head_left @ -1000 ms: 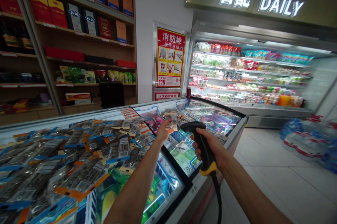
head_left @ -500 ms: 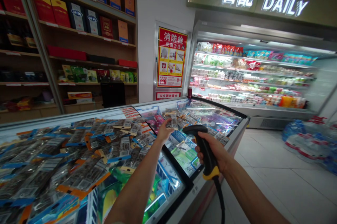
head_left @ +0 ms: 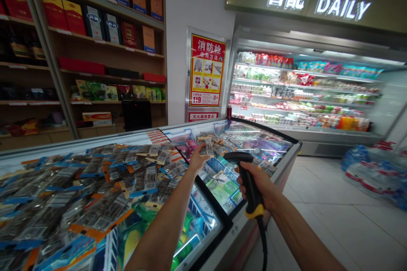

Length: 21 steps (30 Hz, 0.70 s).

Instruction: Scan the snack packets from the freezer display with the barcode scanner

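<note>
My right hand (head_left: pixel 259 184) is wrapped round the handle of a black and yellow barcode scanner (head_left: pixel 248 182), its head pointing left and a cable hanging from its base. My left hand (head_left: pixel 199 160) reaches over the freezer's glass top, its fingers closed on a small clear packet (head_left: pixel 208 147) with dark contents. Many similar packets (head_left: pixel 104 182), with blue, orange or cream strips, lie heaped on the glass to the left. More packets (head_left: pixel 230 137) lie beyond my left hand.
The chest freezer (head_left: pixel 246 222) holds bagged goods and blue baskets under its glass. Behind stand a shelf of boxes (head_left: pixel 95 23), a red notice (head_left: pixel 208 69) and a lit dairy cooler (head_left: pixel 305 82). Bottled water packs (head_left: pixel 369 173) sit on the floor at right.
The scanner in my right hand has shifted very slightly to the right. My left hand and the packet stay almost where they were.
</note>
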Tool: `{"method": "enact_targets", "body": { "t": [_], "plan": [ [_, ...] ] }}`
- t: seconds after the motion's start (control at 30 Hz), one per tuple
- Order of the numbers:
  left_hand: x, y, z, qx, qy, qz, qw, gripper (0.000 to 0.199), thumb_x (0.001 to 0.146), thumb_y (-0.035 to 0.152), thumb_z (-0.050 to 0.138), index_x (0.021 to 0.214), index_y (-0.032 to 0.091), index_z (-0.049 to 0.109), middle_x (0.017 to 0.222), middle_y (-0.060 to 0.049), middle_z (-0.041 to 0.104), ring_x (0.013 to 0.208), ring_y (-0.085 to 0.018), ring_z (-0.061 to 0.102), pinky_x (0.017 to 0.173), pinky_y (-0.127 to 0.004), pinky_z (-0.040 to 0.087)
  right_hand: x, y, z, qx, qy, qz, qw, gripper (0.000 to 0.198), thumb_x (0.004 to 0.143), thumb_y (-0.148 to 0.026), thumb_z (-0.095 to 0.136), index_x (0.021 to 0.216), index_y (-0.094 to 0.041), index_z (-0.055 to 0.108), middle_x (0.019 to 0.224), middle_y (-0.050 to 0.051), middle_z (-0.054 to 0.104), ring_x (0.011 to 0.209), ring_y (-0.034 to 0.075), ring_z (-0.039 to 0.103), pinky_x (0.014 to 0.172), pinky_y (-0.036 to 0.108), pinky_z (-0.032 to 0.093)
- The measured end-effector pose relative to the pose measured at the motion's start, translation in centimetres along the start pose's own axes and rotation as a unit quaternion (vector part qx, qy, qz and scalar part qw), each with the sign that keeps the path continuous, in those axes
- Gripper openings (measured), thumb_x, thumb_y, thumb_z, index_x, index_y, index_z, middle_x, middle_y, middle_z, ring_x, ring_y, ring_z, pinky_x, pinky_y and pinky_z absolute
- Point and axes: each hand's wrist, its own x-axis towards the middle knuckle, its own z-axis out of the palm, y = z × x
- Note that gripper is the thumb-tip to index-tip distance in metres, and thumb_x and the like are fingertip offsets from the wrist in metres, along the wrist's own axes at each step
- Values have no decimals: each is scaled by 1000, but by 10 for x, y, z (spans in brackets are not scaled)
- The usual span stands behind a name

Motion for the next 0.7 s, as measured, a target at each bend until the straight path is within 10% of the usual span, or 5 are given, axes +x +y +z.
{"method": "enact_targets", "body": {
  "t": [0.27, 0.47, 0.7],
  "plan": [
    [11, 58, -50, 224, 126, 45, 965, 17, 60, 18, 60, 76, 19, 64, 72, -3, 62, 74, -19, 57, 70, -27, 41, 13, 9, -21, 10, 64, -59, 996, 19, 72, -35, 52, 73, -16, 50, 43, -4, 50, 33, 8, 47, 31, 18, 34],
    [1, 131, -151, 570, 198, -95, 792, 54, 70, 36, 49, 121, 20, 40, 103, -14, 58, 94, -32, 52, 79, -46, 35, 23, 11, -52, 39, 112, -85, 989, 19, 69, -35, 55, 72, -17, 50, 43, -4, 51, 33, 8, 47, 32, 19, 37],
    [-14, 158, -202, 704, 163, -241, 648, 46, 70, 48, 43, 105, 20, 53, 123, -13, 44, 112, -37, 34, 84, -56, 24, 20, 0, -88, 79, 124, -114, 982, 19, 68, -35, 55, 73, -16, 52, 44, -4, 50, 34, 8, 46, 31, 19, 37]
  ]
}}
